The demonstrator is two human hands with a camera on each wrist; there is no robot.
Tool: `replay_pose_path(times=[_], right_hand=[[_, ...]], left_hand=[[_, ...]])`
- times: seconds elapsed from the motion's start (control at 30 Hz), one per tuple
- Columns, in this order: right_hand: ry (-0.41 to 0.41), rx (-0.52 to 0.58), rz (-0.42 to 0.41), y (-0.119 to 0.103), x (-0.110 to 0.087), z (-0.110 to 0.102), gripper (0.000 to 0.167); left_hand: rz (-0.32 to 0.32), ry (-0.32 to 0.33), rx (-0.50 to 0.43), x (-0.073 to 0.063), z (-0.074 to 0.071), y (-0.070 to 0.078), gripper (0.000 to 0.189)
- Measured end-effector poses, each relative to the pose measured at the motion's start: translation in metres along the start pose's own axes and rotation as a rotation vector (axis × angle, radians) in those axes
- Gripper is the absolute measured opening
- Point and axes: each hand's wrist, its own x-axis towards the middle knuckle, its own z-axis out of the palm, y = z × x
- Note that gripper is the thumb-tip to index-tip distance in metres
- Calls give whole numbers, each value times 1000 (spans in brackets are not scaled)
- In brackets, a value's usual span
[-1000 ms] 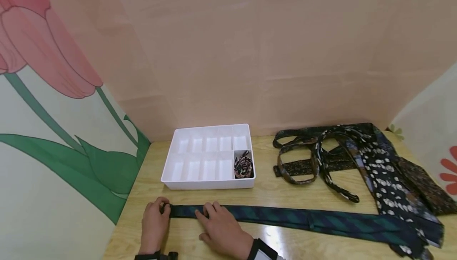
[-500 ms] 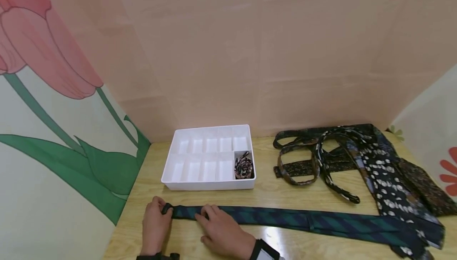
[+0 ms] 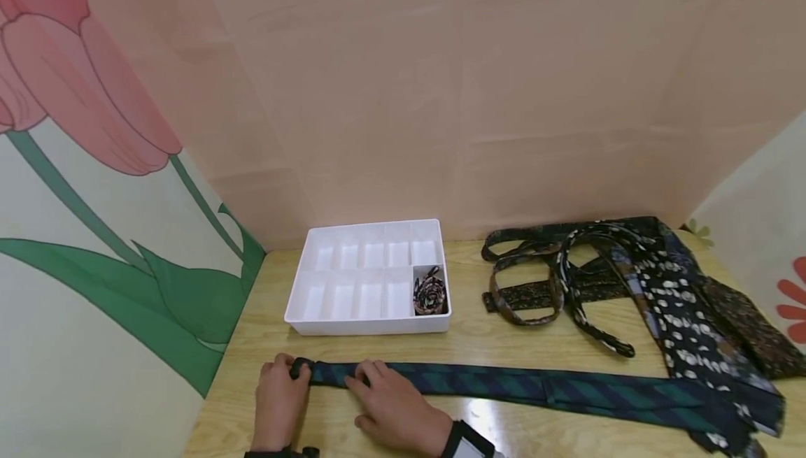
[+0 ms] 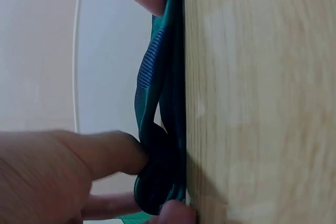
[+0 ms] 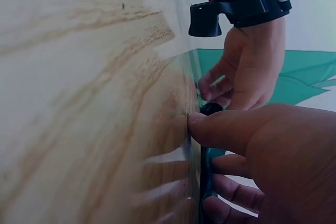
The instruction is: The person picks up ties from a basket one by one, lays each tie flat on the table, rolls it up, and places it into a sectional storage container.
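Note:
A green and navy striped necktie [image 3: 478, 381] lies stretched along the table, its narrow end turned into a small roll [image 3: 302, 366] at the left. My left hand [image 3: 280, 398] pinches that roll between thumb and fingers; the left wrist view shows the coil [image 4: 157, 179] standing on the wood. Just to the right of it, my right hand [image 3: 401, 405] rests on the tie with loosely bent fingers, touching the strip from above. In the right wrist view, its thumb [image 5: 215, 127] lies at the table surface.
Behind the tie stands a white divided tray [image 3: 368, 326], with a rolled patterned tie [image 3: 430, 295] in its front right compartment. Several dark patterned ties [image 3: 676, 311] are heaped at the right, under the wide end of the striped one. A pink cloth backdrop [image 3: 378, 94] closes off the back.
My left hand and the rolled end have shifted slightly to the right, shortening the stretch of tie between the hands. My right hand stays almost in place.

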Motion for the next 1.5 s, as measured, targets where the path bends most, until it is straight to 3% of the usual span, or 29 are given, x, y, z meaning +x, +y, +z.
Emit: replay_pose_path(times=[0.13,0.33,0.4,0.57,0.77,1.03,1.27,1.4,1.5], right_hand=[[9,1,-9,0,0,-1,55],[-29,21,-8,1,1,-3,54],[-31,22,-7,1,0,-3,54],[-47,-2,14,-1,1,-3,56],[-96,-62,112,-13,15,-3,61],[-81,-185,41,-24,36,8,52],[-139,-177,63,-23,37,11,53],[-136,-170,55,-22,35,9,55],[-149,-93,71,-21,33,6,56]], left_hand=[[19,11,-21,1,1,0,30],[210,35,-24,-1,6,1,25],[230,41,-38,-2,5,0,22],[208,26,-46,-2,4,-3,19],[200,1,-36,1,5,-3,22],[262,25,-8,-2,3,0,21],[274,-14,-113,-7,4,3,10],[214,-42,-96,-9,2,4,29],[141,-74,-64,-9,2,4,43]])
